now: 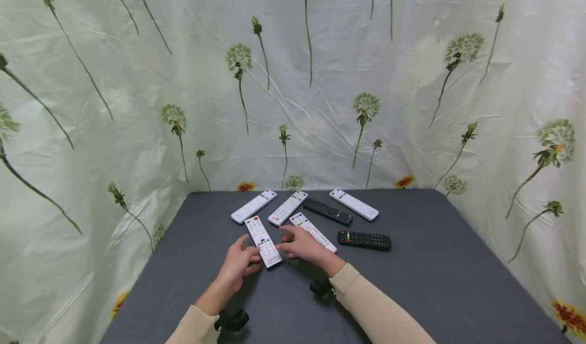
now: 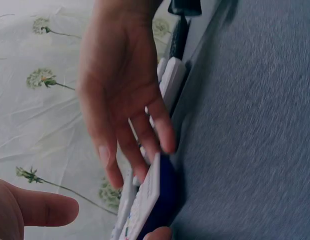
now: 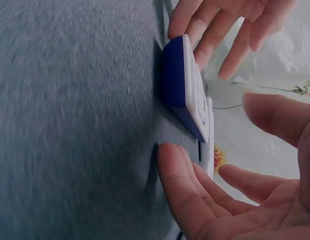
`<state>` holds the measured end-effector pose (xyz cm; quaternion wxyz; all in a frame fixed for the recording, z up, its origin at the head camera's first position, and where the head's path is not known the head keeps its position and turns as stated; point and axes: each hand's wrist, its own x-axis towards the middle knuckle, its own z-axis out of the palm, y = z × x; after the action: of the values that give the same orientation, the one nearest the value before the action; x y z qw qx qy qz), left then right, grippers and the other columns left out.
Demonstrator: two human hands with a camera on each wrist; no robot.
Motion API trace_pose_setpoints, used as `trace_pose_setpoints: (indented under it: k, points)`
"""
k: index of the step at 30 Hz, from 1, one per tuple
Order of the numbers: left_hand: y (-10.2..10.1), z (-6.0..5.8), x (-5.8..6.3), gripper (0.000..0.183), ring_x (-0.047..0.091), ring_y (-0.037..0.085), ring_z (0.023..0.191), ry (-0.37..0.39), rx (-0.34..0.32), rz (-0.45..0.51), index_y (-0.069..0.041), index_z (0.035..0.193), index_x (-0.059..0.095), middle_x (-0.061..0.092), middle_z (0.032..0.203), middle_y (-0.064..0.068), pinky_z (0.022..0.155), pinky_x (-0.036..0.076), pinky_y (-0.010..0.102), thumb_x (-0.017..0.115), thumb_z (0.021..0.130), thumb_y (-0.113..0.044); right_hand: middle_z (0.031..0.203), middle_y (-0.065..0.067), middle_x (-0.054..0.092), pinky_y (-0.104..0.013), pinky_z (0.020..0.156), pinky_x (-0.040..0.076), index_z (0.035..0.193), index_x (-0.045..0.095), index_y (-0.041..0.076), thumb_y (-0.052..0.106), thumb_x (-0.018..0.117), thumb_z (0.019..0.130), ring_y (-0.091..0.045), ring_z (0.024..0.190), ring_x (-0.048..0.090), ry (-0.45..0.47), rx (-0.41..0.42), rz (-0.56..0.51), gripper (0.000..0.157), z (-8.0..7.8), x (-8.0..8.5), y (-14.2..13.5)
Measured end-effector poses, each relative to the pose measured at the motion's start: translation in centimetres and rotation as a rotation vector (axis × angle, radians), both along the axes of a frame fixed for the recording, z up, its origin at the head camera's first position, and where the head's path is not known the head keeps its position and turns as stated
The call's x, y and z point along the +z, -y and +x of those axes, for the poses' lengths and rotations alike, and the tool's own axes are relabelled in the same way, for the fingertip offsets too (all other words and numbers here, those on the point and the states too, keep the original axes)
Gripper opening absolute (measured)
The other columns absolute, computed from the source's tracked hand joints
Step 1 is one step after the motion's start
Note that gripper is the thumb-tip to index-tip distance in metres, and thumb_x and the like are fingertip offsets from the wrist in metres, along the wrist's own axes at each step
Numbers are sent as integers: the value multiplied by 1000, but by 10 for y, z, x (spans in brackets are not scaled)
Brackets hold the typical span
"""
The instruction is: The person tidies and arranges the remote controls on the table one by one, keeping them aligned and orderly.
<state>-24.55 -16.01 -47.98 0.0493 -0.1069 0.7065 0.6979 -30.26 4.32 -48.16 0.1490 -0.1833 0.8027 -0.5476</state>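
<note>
A white remote control [image 1: 263,242] with a dark blue underside lies slanted on the dark table between my two hands. My left hand [image 1: 240,262] is at its left side, fingers loosely bent and fingertips right by its edge. On the other side, my right hand [image 1: 304,245] reaches over a second white remote [image 1: 320,238], its fingertips close to the first one's right edge. In the right wrist view the blue-sided remote [image 3: 176,75] stands between the fingers of both hands. Neither hand curls round it.
Behind lie two white remotes [image 1: 254,206] [image 1: 287,207], side by side, and a black remote [image 1: 327,211]. Farther right are another white remote [image 1: 353,204] and a second black remote [image 1: 363,240]. A flower-patterned curtain [image 1: 320,130] hangs beyond the table's [image 1: 439,273] back edge.
</note>
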Motion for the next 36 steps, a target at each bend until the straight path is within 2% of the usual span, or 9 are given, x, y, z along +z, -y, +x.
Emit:
trace_pose_setpoints:
  k: [7, 11, 16, 23, 31, 36]
  points:
    - [-4, 2, -3, 72, 58, 35, 102, 26, -10, 44, 12, 154, 15, 40, 138, 35, 81, 58, 46, 54, 95, -1, 114, -18, 64, -36, 70, 59, 143, 51, -4, 2, 77, 84, -17, 83, 66, 18, 12, -25, 65, 4, -8, 14]
    - [-6, -1, -5, 71, 60, 30, 96, 11, -15, 44, 18, 151, 16, 47, 131, 36, 79, 58, 44, 57, 94, 3, 109, -17, 64, -33, 67, 59, 141, 52, -6, -8, 76, 79, -17, 81, 66, 9, 21, -13, 66, 4, -9, 17]
    - [-9, -2, -7, 68, 62, 24, 87, 1, 0, 21, 21, 147, 26, 53, 120, 32, 78, 59, 41, 60, 89, 10, 106, -18, 62, -29, 65, 56, 140, 53, -7, -14, 74, 77, -18, 82, 67, 23, 37, -28, 66, 5, -13, 17]
    - [-13, -3, -11, 61, 66, 21, 85, 5, 28, -16, 19, 140, 41, 61, 107, 25, 74, 59, 37, 62, 83, 15, 104, -14, 62, -25, 61, 51, 142, 52, -4, -14, 75, 77, -17, 83, 64, -10, 40, -27, 70, 4, -20, 17]
    - [-17, -5, -12, 66, 62, 20, 77, -25, 60, -97, 12, 141, 44, 58, 100, 22, 67, 58, 33, 65, 79, 17, 104, -8, 62, -26, 65, 48, 144, 51, -2, -13, 77, 78, -20, 88, 61, -66, 55, 24, 72, 3, -20, 17]
    - [-19, -4, -14, 67, 64, 24, 81, -64, 74, -101, 12, 139, 45, 62, 105, 25, 66, 57, 32, 64, 75, 19, 103, -9, 62, -26, 65, 49, 144, 51, -1, -11, 78, 77, -22, 89, 62, -87, 50, 25, 73, 5, -20, 16]
